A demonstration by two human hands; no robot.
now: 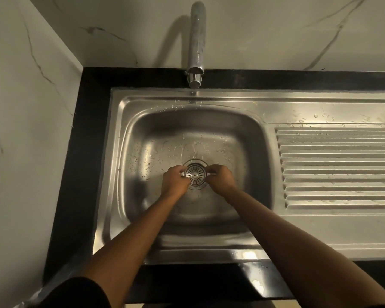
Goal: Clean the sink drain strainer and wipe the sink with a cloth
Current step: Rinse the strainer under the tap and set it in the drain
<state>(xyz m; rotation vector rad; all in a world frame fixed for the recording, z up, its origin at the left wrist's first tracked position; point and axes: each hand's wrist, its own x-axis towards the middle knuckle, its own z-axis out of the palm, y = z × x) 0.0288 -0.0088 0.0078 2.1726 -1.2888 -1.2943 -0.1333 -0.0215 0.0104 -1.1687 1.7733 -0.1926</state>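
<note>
Both your arms reach down into the rectangular stainless-steel sink basin (142, 138), hands meeting at its floor just below the frame's centre. The round slotted metal drain strainer (195, 174) sits at the drain opening in the middle of the basin floor; whether it is fully seated or slightly lifted cannot be told. Your left hand (173, 182) is at the strainer's 9 o'clock edge, fingers curled in and pinched on its rim. Your right hand (220, 177) mirrors it at 3 o'clock, fingers likewise curled tight against the rim. A thin metal piece shows at each side between fingertips and strainer, too small to identify. Water droplets scatter over the basin floor from 10 to 2 o'clock of the drain, and along the far rim. The curved chrome faucet spout (196, 41) rises at 12 o'clock of the basin, its outlet over the back rim; no stream is visible. The ribbed steel drainboard (338, 165) lies at 3 o'clock of the basin, carrying a few droplets near its far edge. A black polished countertop (85, 152) frames the sink at 9, 12 and 6 o'clock. White veined marble-look wall panels (31, 107) stand beyond it at 9 and 12 o'clock. A dark sleeve (80, 294) covers your left upper arm at 7 o'clock of the frame.
</note>
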